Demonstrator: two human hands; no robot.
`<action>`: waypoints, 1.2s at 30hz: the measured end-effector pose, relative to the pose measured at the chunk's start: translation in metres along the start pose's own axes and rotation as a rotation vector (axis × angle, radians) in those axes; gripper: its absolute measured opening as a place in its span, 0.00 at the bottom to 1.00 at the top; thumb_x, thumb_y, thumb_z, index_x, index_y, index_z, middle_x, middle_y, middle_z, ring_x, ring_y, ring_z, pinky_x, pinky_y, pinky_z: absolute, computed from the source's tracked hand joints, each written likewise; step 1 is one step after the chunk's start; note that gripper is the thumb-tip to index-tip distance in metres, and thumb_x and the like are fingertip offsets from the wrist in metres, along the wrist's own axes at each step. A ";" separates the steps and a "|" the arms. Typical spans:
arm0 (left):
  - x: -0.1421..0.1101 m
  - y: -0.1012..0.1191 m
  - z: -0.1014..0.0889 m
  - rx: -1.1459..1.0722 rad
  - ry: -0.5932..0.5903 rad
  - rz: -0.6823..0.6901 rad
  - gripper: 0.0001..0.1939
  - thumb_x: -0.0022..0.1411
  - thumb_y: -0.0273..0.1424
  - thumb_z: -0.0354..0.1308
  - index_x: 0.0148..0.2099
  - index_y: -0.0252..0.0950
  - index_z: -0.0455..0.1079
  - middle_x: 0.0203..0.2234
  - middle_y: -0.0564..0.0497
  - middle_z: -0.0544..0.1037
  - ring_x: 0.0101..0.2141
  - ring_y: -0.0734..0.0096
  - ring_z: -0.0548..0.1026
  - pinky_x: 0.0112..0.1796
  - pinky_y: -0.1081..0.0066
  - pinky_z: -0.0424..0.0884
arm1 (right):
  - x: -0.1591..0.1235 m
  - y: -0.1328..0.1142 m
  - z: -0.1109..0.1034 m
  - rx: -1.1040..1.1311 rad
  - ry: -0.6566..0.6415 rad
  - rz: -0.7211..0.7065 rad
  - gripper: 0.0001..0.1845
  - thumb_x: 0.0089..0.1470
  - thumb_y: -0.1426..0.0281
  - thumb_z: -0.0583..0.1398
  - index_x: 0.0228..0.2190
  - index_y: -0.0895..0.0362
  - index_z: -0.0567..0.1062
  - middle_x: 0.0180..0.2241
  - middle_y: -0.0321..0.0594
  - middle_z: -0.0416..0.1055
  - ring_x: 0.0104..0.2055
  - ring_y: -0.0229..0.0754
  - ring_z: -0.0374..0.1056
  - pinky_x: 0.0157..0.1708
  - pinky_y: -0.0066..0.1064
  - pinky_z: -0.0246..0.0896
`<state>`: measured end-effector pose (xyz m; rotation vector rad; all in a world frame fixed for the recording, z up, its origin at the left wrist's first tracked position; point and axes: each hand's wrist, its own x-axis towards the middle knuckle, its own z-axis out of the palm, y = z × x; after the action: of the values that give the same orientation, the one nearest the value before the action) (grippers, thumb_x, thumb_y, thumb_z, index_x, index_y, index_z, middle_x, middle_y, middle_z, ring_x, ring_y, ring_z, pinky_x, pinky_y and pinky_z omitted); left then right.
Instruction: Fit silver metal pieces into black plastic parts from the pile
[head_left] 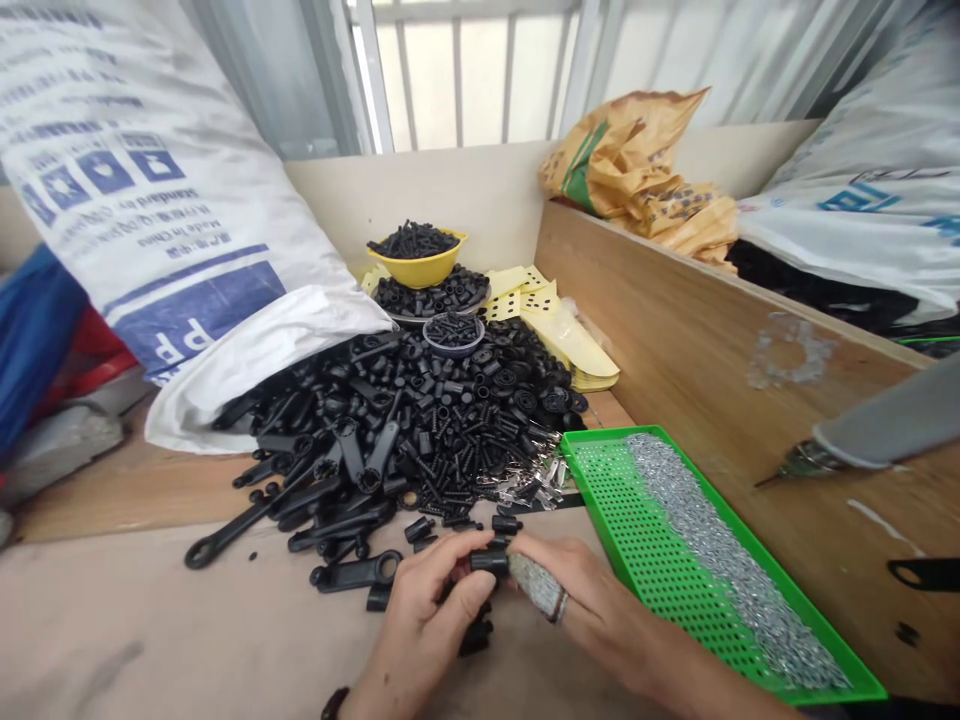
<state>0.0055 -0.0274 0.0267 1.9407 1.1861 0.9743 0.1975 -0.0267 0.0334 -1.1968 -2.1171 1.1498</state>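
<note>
Fingers (466, 597) of the left hand (420, 605) pinch a black plastic cylinder (487, 562) over the tabletop (217, 640), the right hand (581, 585) at its end, grip unclear, while heaped black fittings (457, 410) suggest much remains.

A bench with bare wood (82, 505) along its middle and a dull beige covering (172, 625) on its near part carries everything. A heap of black plastic parts (442, 385) takes up its centre. Around that heap, a printed white sack (187, 200) rests with its mouth down at ten o'clock, yellow cards (581, 350) lie at two, a green perforated tray (611, 515) at four, loose black cylinders (418, 530) at six and a ring-ended black lever (236, 530) at eight.
</note>
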 end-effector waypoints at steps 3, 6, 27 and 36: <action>-0.006 -0.001 0.003 -0.006 0.008 0.032 0.08 0.63 0.30 0.54 0.42 0.38 0.73 0.33 0.50 0.81 0.33 0.67 0.77 0.33 0.74 0.72 | -0.003 0.003 0.007 -0.024 -0.009 0.012 0.13 0.50 0.78 0.45 0.32 0.55 0.67 0.30 0.41 0.68 0.37 0.45 0.63 0.39 0.34 0.58; -0.010 -0.004 0.006 -0.012 0.002 0.156 0.08 0.64 0.27 0.52 0.43 0.37 0.71 0.33 0.49 0.80 0.33 0.67 0.76 0.34 0.74 0.71 | -0.005 0.006 0.013 0.009 -0.022 0.044 0.13 0.53 0.76 0.45 0.32 0.55 0.68 0.32 0.41 0.69 0.36 0.45 0.64 0.38 0.33 0.59; 0.049 -0.056 -0.016 0.881 -0.376 0.250 0.10 0.59 0.18 0.51 0.29 0.36 0.66 0.27 0.49 0.70 0.31 0.62 0.66 0.33 0.64 0.63 | 0.065 0.029 -0.015 -0.664 -0.127 0.163 0.12 0.44 0.82 0.52 0.29 0.58 0.71 0.31 0.44 0.74 0.32 0.45 0.69 0.28 0.30 0.46; 0.056 -0.036 -0.025 0.433 -0.286 0.145 0.08 0.56 0.19 0.54 0.31 0.36 0.69 0.26 0.51 0.74 0.30 0.67 0.70 0.31 0.71 0.66 | 0.057 0.018 -0.019 -0.578 -0.143 0.035 0.16 0.49 0.82 0.51 0.37 0.56 0.70 0.35 0.39 0.73 0.36 0.44 0.68 0.31 0.30 0.49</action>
<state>-0.0133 0.0409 0.0244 2.4373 1.1688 0.5067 0.1897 0.0358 0.0278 -1.4247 -2.6525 0.6610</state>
